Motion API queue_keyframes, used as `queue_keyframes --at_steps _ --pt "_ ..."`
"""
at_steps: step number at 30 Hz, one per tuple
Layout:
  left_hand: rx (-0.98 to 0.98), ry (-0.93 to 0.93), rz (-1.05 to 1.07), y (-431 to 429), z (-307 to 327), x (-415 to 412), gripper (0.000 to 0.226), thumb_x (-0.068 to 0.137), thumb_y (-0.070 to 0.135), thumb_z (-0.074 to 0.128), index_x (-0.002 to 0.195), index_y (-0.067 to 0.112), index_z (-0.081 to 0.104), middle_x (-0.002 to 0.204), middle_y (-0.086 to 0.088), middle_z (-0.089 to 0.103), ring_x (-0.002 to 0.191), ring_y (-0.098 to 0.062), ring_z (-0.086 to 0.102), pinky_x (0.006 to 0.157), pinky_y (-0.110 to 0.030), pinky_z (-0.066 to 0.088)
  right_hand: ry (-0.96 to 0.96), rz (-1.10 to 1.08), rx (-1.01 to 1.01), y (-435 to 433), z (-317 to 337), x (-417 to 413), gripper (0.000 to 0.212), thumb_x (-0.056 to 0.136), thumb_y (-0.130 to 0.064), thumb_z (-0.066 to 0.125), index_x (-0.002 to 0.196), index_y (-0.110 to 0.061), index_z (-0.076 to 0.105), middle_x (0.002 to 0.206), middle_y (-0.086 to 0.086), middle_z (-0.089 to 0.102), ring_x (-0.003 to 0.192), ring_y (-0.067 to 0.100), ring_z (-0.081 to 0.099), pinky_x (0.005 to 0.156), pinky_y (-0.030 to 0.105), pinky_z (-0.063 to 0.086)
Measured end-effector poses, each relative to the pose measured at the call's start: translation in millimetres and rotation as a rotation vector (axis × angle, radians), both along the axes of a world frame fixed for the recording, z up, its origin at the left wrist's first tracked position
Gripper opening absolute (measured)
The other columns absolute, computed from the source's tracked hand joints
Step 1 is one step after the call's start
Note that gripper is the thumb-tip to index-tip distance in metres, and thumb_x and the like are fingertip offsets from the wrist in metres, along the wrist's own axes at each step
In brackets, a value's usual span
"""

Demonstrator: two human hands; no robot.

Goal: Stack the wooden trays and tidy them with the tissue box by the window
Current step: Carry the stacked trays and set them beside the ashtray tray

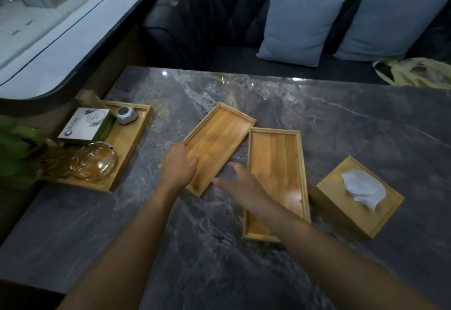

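Two empty wooden trays lie on the grey marble table [341,126]. The left tray [222,139] sits skewed, and my left hand [179,163] grips its near left edge. The right tray [275,163] lies lengthwise beside it. My right hand [240,183] hovers with fingers spread between the two trays, its forearm crossing the right tray's near end. A wooden tissue box [341,207] with a white tissue sticking out stands to the right of the trays.
A larger wooden tray [133,134] by the window at the left holds a green-and-white box [86,126], a silver object [126,114] and a glass teapot [95,161]. A green plant [14,151] stands at the far left. A dark sofa with cushions [297,26] lies beyond the table.
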State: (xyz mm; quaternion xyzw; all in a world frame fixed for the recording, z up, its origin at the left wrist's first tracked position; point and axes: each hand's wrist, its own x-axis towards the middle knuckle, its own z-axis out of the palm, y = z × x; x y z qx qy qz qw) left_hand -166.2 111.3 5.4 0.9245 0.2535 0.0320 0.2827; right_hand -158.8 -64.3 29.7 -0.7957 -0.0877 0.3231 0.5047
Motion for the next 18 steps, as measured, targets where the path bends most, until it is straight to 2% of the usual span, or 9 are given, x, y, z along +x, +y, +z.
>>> queue_keyframes --at_steps 2,4,6,8,9,11,13,15,18 --pt "0.033 0.063 0.012 10 -9 5 0.051 0.085 0.030 0.058 0.126 0.004 0.043 0.132 -0.021 0.050 0.123 -0.035 0.044 0.103 -0.045 0.037 0.265 -0.093 0.143 20 -5 7 0.055 0.077 -0.037 0.069 0.125 -0.018 0.050 0.120 -0.009 0.056 0.105 0.010 0.052 0.084 0.030 0.043" --pt "0.052 0.145 0.040 17 -18 6 0.061 0.087 0.037 0.053 0.135 0.006 0.032 0.145 -0.021 0.035 0.135 -0.035 0.029 0.111 -0.047 0.027 0.526 -0.223 0.286 33 -10 12 0.052 0.078 -0.028 0.070 0.125 -0.018 0.049 0.124 0.001 0.060 0.110 0.018 0.055 0.087 0.034 0.045" --pt "0.047 0.245 0.073 22 -26 3 0.066 0.089 0.043 0.046 0.141 0.010 0.022 0.152 -0.019 0.022 0.140 -0.034 0.017 0.114 -0.049 0.017 0.636 -0.304 0.361 42 -17 16 0.051 0.081 -0.020 0.067 0.127 -0.016 0.046 0.127 0.005 0.058 0.114 0.022 0.054 0.093 0.038 0.044" --pt "-0.012 0.308 0.090 25 -32 -2 0.067 0.090 0.042 0.045 0.142 0.008 0.019 0.152 -0.021 0.021 0.140 -0.036 0.018 0.115 -0.049 0.016 0.641 -0.351 0.405 50 -22 17 0.049 0.083 -0.013 0.063 0.129 -0.014 0.045 0.130 0.007 0.057 0.118 0.024 0.052 0.101 0.043 0.041" --pt "-0.046 0.310 0.096 25 -33 -3 0.067 0.090 0.039 0.046 0.142 0.006 0.020 0.151 -0.022 0.023 0.139 -0.037 0.020 0.115 -0.048 0.017 0.640 -0.355 0.421 55 -22 16 0.048 0.084 -0.011 0.062 0.129 -0.013 0.045 0.131 0.008 0.056 0.118 0.023 0.052 0.099 0.041 0.043" --pt "-0.101 0.264 0.152 26 -33 -4 0.061 0.088 0.031 0.051 0.137 0.004 0.029 0.143 -0.025 0.035 0.133 -0.039 0.030 0.113 -0.046 0.024 0.676 -0.377 0.445 66 -18 12 0.049 0.084 -0.011 0.061 0.130 -0.013 0.044 0.130 0.008 0.056 0.111 0.022 0.055 0.078 0.034 0.049" --pt "-0.176 0.226 0.260 29 -29 -2 0.053 0.085 0.028 0.055 0.129 0.002 0.040 0.135 -0.026 0.046 0.127 -0.040 0.039 0.108 -0.047 0.032 0.694 -0.444 0.480 72 -17 10 0.042 0.083 -0.011 0.061 0.124 -0.013 0.049 0.124 0.012 0.060 0.103 0.024 0.060 0.068 0.035 0.051" --pt "-0.257 0.255 0.350 38 -27 -2 0.053 0.085 0.033 0.056 0.124 -0.002 0.047 0.132 -0.027 0.049 0.123 -0.040 0.043 0.106 -0.046 0.036 0.757 -0.525 0.507 73 -15 10 0.035 0.082 -0.013 0.060 0.117 -0.013 0.055 0.115 0.015 0.065 0.097 0.028 0.064 0.066 0.037 0.054" --pt "-0.334 0.322 0.363 48 -25 -7 0.055 0.086 0.046 0.053 0.112 -0.002 0.058 0.121 -0.025 0.059 0.112 -0.039 0.054 0.099 -0.046 0.044 0.831 -0.547 0.436 64 -10 19 0.027 0.083 -0.025 0.061 0.107 -0.013 0.059 0.086 0.008 0.070 0.075 0.022 0.066 0.049 0.030 0.051"
